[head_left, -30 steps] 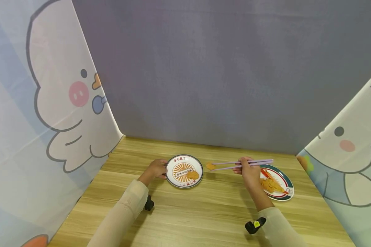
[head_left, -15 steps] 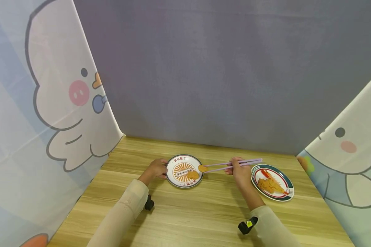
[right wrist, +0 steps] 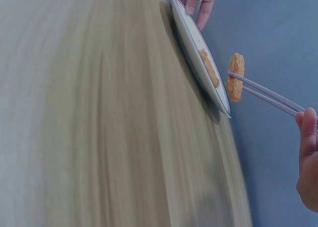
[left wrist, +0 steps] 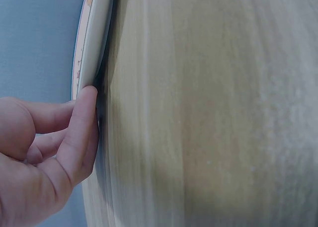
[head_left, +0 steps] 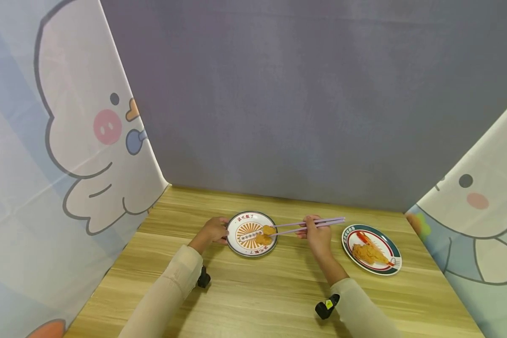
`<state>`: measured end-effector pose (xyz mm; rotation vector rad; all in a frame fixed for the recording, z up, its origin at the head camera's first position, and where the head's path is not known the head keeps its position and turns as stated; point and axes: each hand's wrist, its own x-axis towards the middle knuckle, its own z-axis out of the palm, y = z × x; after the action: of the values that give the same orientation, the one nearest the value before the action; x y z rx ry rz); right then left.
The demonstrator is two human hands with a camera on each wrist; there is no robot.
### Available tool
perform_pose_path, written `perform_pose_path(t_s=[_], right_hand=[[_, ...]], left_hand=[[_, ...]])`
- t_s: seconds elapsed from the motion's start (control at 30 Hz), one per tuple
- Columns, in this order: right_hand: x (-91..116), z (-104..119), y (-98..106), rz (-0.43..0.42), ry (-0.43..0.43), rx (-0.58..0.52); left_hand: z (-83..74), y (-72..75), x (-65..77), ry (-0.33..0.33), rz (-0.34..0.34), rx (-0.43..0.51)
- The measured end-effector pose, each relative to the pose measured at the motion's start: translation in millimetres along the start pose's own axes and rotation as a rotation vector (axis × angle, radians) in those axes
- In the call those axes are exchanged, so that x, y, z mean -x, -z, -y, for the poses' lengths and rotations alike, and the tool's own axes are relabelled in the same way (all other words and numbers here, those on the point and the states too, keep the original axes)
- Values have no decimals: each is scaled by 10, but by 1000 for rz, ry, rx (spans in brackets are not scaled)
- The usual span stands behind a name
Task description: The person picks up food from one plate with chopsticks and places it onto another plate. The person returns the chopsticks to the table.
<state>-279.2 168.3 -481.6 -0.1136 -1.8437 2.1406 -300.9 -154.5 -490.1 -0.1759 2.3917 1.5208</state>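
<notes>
My left hand (head_left: 215, 230) pinches the left rim of a white plate (head_left: 238, 225) with a dark edge and an orange sunburst pattern. In the left wrist view its fingers (left wrist: 82, 117) lie against the plate's edge. One golden breaded nugget (head_left: 264, 240) lies on that plate. My right hand (head_left: 317, 233) holds a pair of lilac chopsticks (head_left: 291, 227). A second breaded nugget (right wrist: 235, 77) is clamped between their tips. The right wrist view shows it raised above the right part of the plate, apart from its surface.
At the right stands an oval green-rimmed plate (head_left: 349, 233), bearing a fried shrimp (head_left: 378, 254) with a red tail and a breaded piece (head_left: 363, 254). A grey panel (head_left: 279, 117) closes the back of the wooden table (head_left: 257, 300); printed cloth (head_left: 21, 141) hangs on both sides.
My right hand has moved left, carrying the nugget in the chopsticks from beside the white plate to over it. The green-rimmed plate is now uncovered. My left hand has stayed in place.
</notes>
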Motion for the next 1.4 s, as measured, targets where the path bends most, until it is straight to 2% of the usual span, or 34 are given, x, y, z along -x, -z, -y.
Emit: perform_pose_path(t_s=[0.13, 0.33, 0.57, 1.13, 1.4], right_hand=[[-3, -46, -52, -13, 0, 29], [-4, -76, -88, -24, 17, 13], [18, -49, -73, -3, -17, -5], [20, 20, 121, -15, -45, 43], [41, 46, 266, -5, -41, 29]], left_hand=[[6, 0, 2, -1, 7, -4], [22, -10, 2, 1, 7, 9], [18, -14, -18, -2, 5, 19], [5, -10, -13, -3, 3, -7], [22, -10, -32, -10, 5, -6]])
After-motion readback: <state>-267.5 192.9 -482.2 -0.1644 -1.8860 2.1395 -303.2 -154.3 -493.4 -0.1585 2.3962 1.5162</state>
